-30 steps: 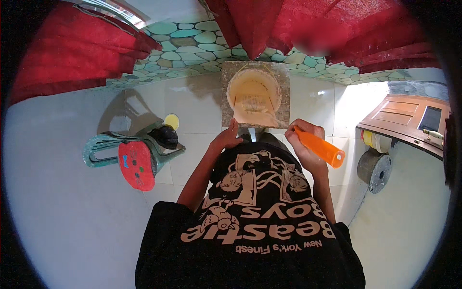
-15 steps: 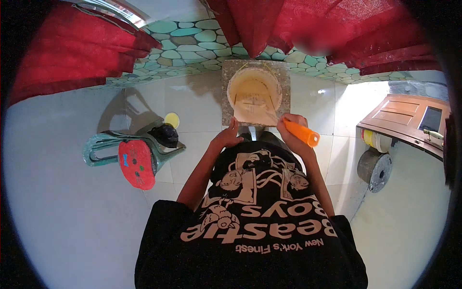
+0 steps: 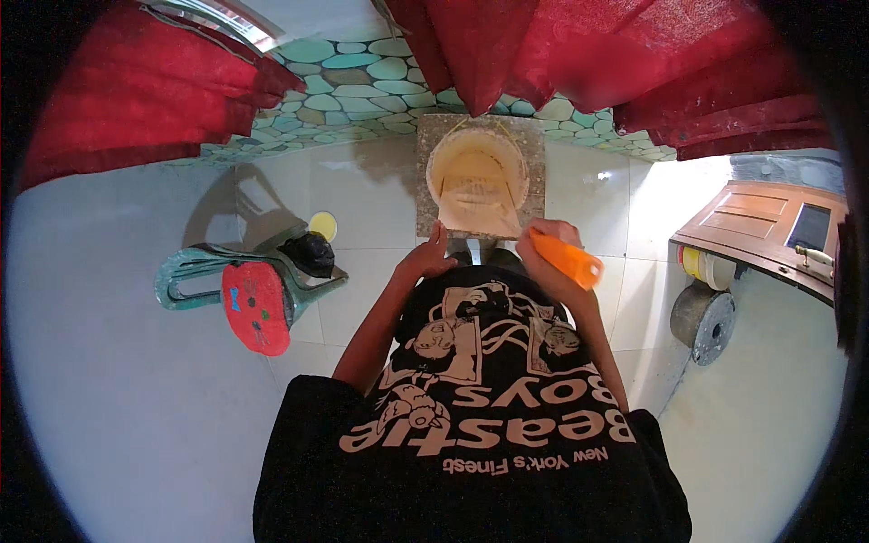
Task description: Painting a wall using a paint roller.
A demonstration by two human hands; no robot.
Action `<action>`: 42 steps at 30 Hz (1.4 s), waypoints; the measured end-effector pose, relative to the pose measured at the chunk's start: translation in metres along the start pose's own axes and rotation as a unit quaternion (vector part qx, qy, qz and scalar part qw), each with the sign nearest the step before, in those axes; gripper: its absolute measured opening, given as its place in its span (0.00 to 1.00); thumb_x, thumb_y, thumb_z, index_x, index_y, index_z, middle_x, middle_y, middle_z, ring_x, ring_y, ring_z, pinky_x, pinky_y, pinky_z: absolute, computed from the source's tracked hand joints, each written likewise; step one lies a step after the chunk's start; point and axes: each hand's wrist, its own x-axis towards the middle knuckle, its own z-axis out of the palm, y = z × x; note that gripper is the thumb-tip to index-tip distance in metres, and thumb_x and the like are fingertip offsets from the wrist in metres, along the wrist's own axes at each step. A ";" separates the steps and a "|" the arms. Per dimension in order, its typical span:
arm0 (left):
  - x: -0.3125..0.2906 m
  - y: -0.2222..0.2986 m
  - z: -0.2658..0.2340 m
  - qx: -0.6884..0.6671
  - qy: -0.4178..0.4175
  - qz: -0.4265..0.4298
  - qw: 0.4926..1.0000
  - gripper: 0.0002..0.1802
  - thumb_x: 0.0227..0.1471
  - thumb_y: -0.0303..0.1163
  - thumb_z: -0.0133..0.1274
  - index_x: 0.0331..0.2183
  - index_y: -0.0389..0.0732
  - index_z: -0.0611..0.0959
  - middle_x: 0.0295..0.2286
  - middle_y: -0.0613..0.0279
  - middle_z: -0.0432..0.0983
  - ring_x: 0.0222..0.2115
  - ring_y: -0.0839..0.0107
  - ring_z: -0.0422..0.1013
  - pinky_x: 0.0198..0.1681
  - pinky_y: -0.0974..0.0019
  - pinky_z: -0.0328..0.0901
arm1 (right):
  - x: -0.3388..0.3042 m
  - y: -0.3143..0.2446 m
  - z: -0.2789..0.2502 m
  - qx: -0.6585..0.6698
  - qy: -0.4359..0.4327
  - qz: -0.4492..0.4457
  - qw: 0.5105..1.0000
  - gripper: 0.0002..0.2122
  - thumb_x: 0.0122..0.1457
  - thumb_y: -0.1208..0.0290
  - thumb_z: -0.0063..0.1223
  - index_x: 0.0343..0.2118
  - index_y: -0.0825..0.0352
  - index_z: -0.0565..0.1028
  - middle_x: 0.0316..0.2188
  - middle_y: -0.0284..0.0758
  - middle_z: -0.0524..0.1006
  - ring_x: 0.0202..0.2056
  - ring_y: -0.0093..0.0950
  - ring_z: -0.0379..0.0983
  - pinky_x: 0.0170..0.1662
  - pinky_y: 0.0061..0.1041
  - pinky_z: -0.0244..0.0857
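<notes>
A bucket (image 3: 522,163) with a cream-coated inside stands in front of me on a square speckled slab (image 3: 534,131). Over its near rim lies a flat, cream-smeared plate (image 3: 472,215). My left hand (image 3: 428,258) is at the plate's left corner, fingers pressed together along its edge; its far fingers are partly hidden. On the right side, my right hand (image 3: 546,249) is closed round a tool with an orange handle (image 3: 570,260). The handle's end points back toward me. The tool's working end is at the plate, too small to make out.
To the left stand a green plastic stool (image 3: 181,281) with a red seat pad (image 3: 256,308), a black bag (image 3: 310,256) and a yellow lid (image 3: 323,226). At right are a grey cylinder (image 3: 704,323) and a wooden door (image 3: 751,222). Red curtains (image 3: 507,45) hang ahead.
My right hand and the orange handle have shifted slightly left and nearer to me. The left hand and the bucket stay in place.
</notes>
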 end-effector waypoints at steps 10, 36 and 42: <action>0.003 -0.008 0.005 0.003 0.021 0.038 0.999 0.56 0.51 0.51 0.51 0.62 0.30 0.37 0.63 0.40 0.24 0.53 0.42 0.63 0.55 0.54 0.61 | 0.016 0.063 0.028 0.062 0.030 0.010 0.998 0.05 0.51 0.73 0.53 0.25 0.70 0.73 0.21 0.42 0.74 0.25 0.39 0.74 0.33 0.31 0.68; 0.006 -0.011 0.008 -0.021 0.007 0.021 1.000 0.57 0.50 0.52 0.51 0.62 0.31 0.36 0.63 0.40 0.21 0.55 0.43 0.61 0.56 0.55 0.60 | 0.002 0.081 -0.002 -0.040 0.037 -0.069 0.996 0.13 0.47 0.74 0.56 0.38 0.65 0.80 0.23 0.38 0.73 0.26 0.31 0.73 0.34 0.26 0.67; 0.012 -0.019 0.012 -0.008 0.018 0.040 0.999 0.58 0.50 0.52 0.52 0.62 0.31 0.35 0.63 0.40 0.21 0.55 0.42 0.61 0.56 0.55 0.60 | 0.023 0.130 0.030 0.026 0.094 -0.035 0.995 0.10 0.45 0.77 0.57 0.33 0.66 0.79 0.24 0.40 0.75 0.27 0.35 0.74 0.33 0.29 0.69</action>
